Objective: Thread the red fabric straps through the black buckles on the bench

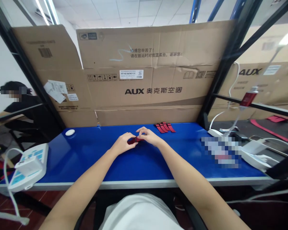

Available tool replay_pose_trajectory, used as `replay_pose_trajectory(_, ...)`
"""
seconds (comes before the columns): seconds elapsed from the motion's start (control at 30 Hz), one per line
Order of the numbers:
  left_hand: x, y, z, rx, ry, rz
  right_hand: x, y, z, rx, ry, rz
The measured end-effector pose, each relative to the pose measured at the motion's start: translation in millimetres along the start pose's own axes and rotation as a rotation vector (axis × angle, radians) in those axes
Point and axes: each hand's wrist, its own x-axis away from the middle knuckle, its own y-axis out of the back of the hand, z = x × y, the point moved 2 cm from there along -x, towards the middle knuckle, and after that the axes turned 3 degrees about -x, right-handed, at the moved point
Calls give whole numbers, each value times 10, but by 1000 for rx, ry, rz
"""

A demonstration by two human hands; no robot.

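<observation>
A small red strap with a dark band (133,140) is held between my two hands, just above the blue tabletop (139,166). My left hand (124,142) grips its left end between thumb and fingers. At its right end, my right hand (147,135) pinches it with thumb and forefinger. Several red straps with black ends (165,127) lie side by side at the back of the table, beyond my right hand.
Cardboard sheets (153,108) stand along the back edge. A white power strip (31,166) lies at the left, near a white disc (70,132). Cables and a white strip (254,159) are at the right. Black posts flank the table; a seated person (26,105) is beyond the left one.
</observation>
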Motion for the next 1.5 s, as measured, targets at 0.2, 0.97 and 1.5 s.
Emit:
replay_pose_trajectory(0.2,11,25,30,24,13,-4,-23,94,-38,-433,-21,-86)
replay_pose_trajectory(0.97,9,-176,172,348,333,99,-99,123,-58,-892,-138,-293)
replay_pose_trajectory(1.5,286,338,647,-665,741,189,26,450,-447,716,-561,-306)
